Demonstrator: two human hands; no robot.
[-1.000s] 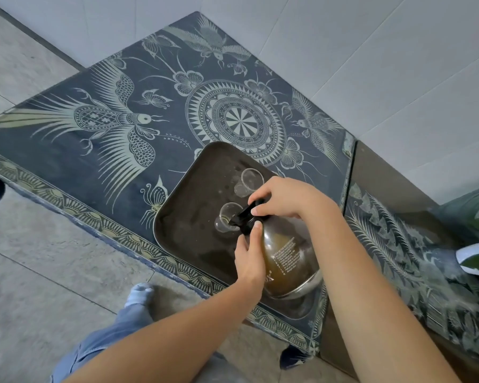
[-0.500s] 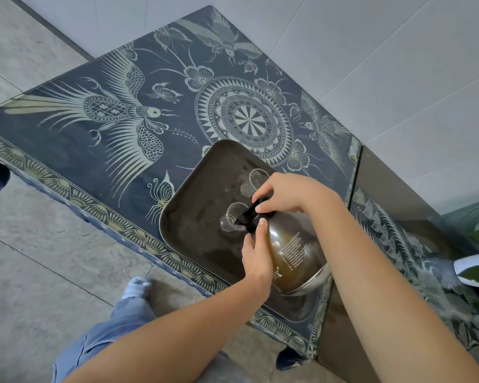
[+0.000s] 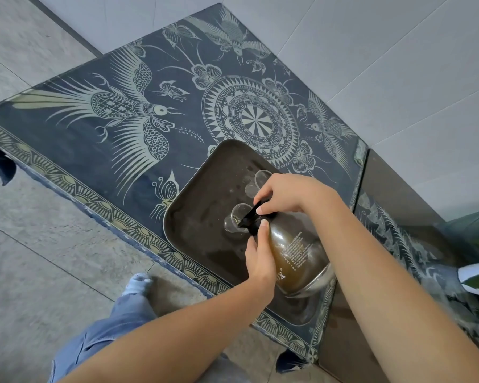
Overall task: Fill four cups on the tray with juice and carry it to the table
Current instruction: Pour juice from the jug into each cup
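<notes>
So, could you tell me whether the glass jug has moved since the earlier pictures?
No, not noticeably: the glass jug stays tilted, its black spout over the same clear cup on the tray; only the camera shifted.

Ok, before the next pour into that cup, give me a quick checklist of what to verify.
1. Aim: black spout of the brown-filled glass jug sits over the near clear cup: ok.
2. Grip: right hand holds the jug's black top, left hand holds its neck: ok.
3. Juice left in the jug: ok, brown liquid shows.
4. Near cup's fill level: cannot tell.
5. Four cups on the dark rectangular tray: cannot tell; only two show, the other being the far clear cup.
6. Tray rests on the blue patterned table: ok.
</notes>
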